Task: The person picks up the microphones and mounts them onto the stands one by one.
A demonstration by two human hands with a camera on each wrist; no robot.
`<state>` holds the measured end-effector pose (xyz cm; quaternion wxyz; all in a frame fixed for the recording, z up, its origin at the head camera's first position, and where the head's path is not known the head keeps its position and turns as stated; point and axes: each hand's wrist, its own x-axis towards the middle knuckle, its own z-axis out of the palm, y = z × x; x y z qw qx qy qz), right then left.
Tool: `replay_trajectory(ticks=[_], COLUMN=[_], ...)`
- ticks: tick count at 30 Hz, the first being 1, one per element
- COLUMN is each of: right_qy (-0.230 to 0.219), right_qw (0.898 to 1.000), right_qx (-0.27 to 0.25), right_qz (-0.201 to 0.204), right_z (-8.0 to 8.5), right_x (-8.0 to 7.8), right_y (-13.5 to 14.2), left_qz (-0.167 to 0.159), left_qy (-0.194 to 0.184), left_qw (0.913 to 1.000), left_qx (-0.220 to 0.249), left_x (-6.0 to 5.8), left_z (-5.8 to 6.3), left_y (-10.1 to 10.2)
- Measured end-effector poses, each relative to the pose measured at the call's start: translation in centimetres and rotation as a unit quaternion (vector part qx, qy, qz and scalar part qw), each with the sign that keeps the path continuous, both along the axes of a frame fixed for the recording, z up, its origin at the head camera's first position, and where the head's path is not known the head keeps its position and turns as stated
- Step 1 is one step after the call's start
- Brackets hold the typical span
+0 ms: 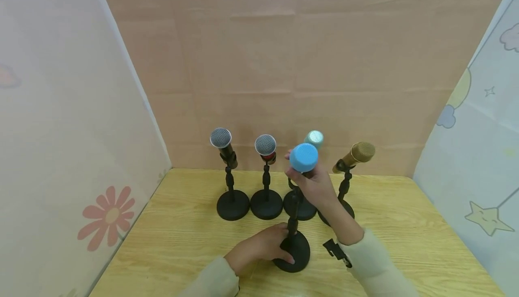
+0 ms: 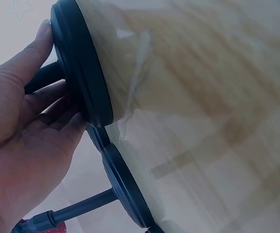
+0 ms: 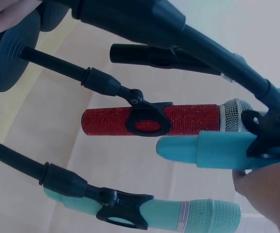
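My right hand (image 1: 318,191) grips a blue microphone (image 1: 304,157) near its head, the thumb and fingers wrapped around it. This microphone sits in the clip of a black desk stand, seen clearly in the right wrist view, where the blue body (image 3: 203,151) lies level below the clip. Low on the same stand, my left hand (image 1: 267,243) holds the round black base (image 1: 300,252). The left wrist view shows the left thumb (image 2: 38,51) at the base's rim and the other fingers on its upper face beside the pole.
Behind stand several microphones on black stands in a row: a silver-headed dark one (image 1: 220,138), a red one (image 3: 193,120), a mint-green one (image 3: 213,216) and a gold one (image 1: 362,152). The wooden table (image 1: 170,243) ends at a brown backdrop (image 1: 243,62), with patterned side panels.
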<state>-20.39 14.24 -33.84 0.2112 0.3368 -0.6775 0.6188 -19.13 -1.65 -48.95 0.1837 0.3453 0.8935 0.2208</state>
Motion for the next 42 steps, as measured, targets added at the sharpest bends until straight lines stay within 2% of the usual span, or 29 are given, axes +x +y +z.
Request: replay_trajectory(ticks=[7, 15, 23, 26, 30, 38, 42], right_qy=[0.008, -0.025, -0.018, -0.019, 0.0, 0.066, 0.071], right_qw=[1.0, 0.995, 0.993, 0.992, 0.992, 0.989, 0.989], right_qx=[0.016, 0.072, 0.107, 0.115, 0.116, 0.112, 0.112], right_qz=[-0.014, -0.061, -0.036, -0.041, -0.054, -0.064, -0.069], right_z=[-0.4, -0.9, -1.0, -1.2, -1.5, -1.7, -1.7], right_x=[-0.1, 0.1, 0.1, 0.0, -0.4, -1.1, -1.1], right_y=[-0.3, -0.1, 0.4, 0.5, 0.5, 0.4, 0.4], left_qz=[-0.006, 0.007, 0.009, 0.009, 0.007, 0.006, 0.01], left_qy=[-0.006, -0.016, -0.013, -0.011, -0.005, -0.003, -0.006], left_qw=[0.9999, 0.9998, 0.9999, 0.9999, 0.9999, 0.9999, 0.9999], left_qx=[0.008, 0.005, -0.001, -0.005, -0.009, -0.009, -0.013], left_x=[-0.1, 0.0, -0.2, -0.3, -0.3, -0.1, 0.0], left_z=[0.0, -0.1, -0.6, -0.7, -0.8, -0.6, -0.3], left_y=[-0.1, -0.1, 0.0, 0.0, 0.0, 0.1, 0.1])
